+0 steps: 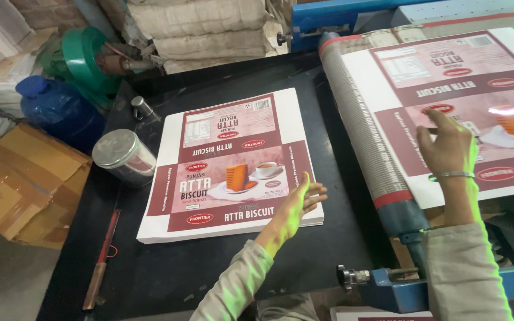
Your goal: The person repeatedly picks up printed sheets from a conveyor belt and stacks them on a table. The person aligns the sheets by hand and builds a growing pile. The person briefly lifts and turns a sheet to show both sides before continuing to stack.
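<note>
A stack of printed carton sheets (pixel 221 166), white with maroon bands and a biscuit-and-cup picture, lies on a black table (pixel 179 267). My left hand (pixel 297 205) rests at the stack's near right corner, fingers spread on the top sheet's edge, holding nothing. My right hand (pixel 447 145), with a metal bangle on the wrist, lies flat with fingers apart on another printed sheet (pixel 447 83). That sheet is spread over a machine bed beside a long grey roller (pixel 364 137).
A steel tin (pixel 125 156) and a small metal cap (pixel 141 107) stand left of the stack. A reddish stick (pixel 101 261) lies by the table's left edge. A cardboard box (pixel 25 184), blue jug (pixel 60 110), green motor (pixel 84 59) and stacked sacks (pixel 203 30) surround the table.
</note>
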